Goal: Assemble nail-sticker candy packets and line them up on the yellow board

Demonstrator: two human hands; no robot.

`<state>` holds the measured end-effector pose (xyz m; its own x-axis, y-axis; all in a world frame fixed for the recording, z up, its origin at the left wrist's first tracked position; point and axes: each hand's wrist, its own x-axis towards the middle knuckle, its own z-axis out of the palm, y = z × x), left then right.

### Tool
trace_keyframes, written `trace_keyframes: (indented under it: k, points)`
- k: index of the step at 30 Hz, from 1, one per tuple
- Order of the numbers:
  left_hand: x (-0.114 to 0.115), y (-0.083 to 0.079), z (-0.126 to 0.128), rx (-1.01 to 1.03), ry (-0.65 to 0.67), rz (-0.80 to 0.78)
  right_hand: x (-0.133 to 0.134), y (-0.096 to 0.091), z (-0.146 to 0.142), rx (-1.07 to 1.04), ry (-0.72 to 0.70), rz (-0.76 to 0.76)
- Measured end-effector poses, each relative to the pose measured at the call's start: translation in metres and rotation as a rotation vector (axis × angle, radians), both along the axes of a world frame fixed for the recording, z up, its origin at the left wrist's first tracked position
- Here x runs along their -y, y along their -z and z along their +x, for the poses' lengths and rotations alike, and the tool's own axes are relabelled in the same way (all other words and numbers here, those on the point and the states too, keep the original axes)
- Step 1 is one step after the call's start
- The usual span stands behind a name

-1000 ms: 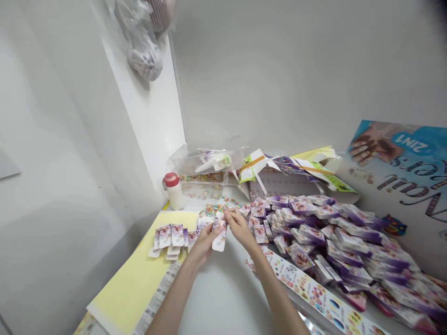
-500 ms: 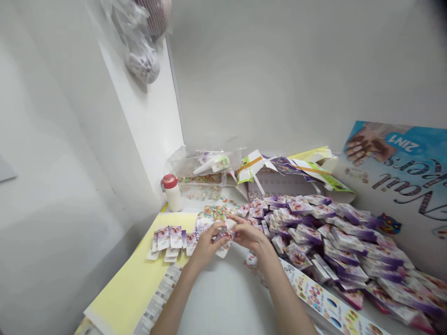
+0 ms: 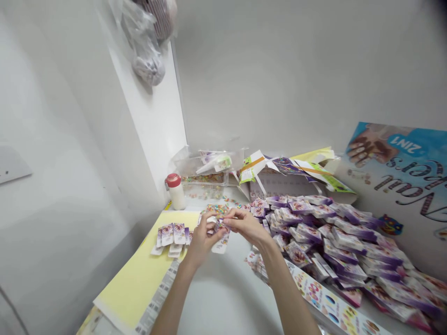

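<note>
My left hand (image 3: 201,239) and my right hand (image 3: 246,225) meet above the table, fingertips pinched together. Between them is a small purple-and-white printed card (image 3: 220,244), partly covered by the fingers. Its white rounded end sticks out below. Just behind the fingers lies a heap of small, brightly coloured pieces (image 3: 214,208), too small to make out. Left of my left hand, several similar printed cards (image 3: 167,234) overlap on a yellow sheet (image 3: 139,274).
A large pile of small purple-and-white boxes (image 3: 314,232) covers the right side. A printed strip (image 3: 321,298) lies before it. Farther back are a red-lidded bottle (image 3: 175,191), a clear plastic tray (image 3: 209,174), an opened carton (image 3: 286,181) and a nail-sticker display board (image 3: 401,186).
My right fingers have closed in toward my left fingertips, and both hands have shifted slightly left over the card. The camera view has turned a little to the left.
</note>
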<state>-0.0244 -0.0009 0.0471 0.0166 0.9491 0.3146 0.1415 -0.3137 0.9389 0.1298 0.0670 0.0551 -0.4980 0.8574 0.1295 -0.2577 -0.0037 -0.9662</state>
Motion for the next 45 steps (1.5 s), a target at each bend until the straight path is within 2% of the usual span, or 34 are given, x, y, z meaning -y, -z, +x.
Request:
trace_keyframes:
  k: [3, 5, 10, 17, 23, 26, 29, 31, 33, 34, 36, 37, 41, 45]
  points:
    - [0.009, -0.015, 0.0, 0.043, -0.025, 0.031, 0.01, -0.014, 0.001, 0.016, -0.018, 0.171]
    - [0.016, -0.022, -0.001, 0.079, -0.031, 0.038, 0.015, -0.02, 0.0, 0.038, -0.039, 0.226]
    - [0.038, -0.027, -0.007, 0.21, -0.105, -0.012, 0.024, -0.025, -0.013, 0.036, -0.093, 0.167]
    - [0.07, -0.023, -0.018, 0.238, -0.171, -0.042, 0.042, -0.035, -0.03, 0.071, -0.171, 0.232]
    - [0.087, -0.012, -0.02, 0.276, -0.321, -0.027, 0.054, -0.033, -0.046, 0.09, -0.19, 0.256]
    - [0.094, -0.004, -0.022, 0.306, -0.384, -0.014, 0.061, -0.036, -0.05, 0.151, -0.212, 0.392]
    - [0.1, 0.004, -0.03, 0.307, -0.418, -0.052, 0.067, -0.037, -0.052, 0.288, -0.225, 0.624]
    - [0.102, 0.009, -0.04, 0.268, -0.415, -0.099, 0.064, -0.031, -0.053, 0.378, -0.24, 0.742]
    - [0.104, 0.016, -0.056, 0.207, -0.46, -0.134, 0.052, -0.017, -0.055, 0.481, -0.233, 0.775]
    - [0.104, 0.02, -0.065, 0.17, -0.522, -0.14, 0.043, -0.007, -0.056, 0.543, -0.185, 0.742]
    - [0.106, 0.029, -0.084, 0.065, -0.644, -0.145, 0.022, 0.015, -0.059, 0.779, 0.033, 0.729]
    - [0.107, 0.035, -0.092, 0.004, -0.687, -0.175, 0.011, 0.026, -0.062, 0.839, 0.085, 0.732]
    - [0.106, 0.061, -0.117, -0.253, -0.793, -0.263, -0.02, 0.057, -0.08, 0.992, 0.113, 0.75]
    - [0.098, 0.085, -0.123, -0.58, -0.848, -0.205, -0.025, 0.067, -0.102, 1.135, 0.073, 0.769]
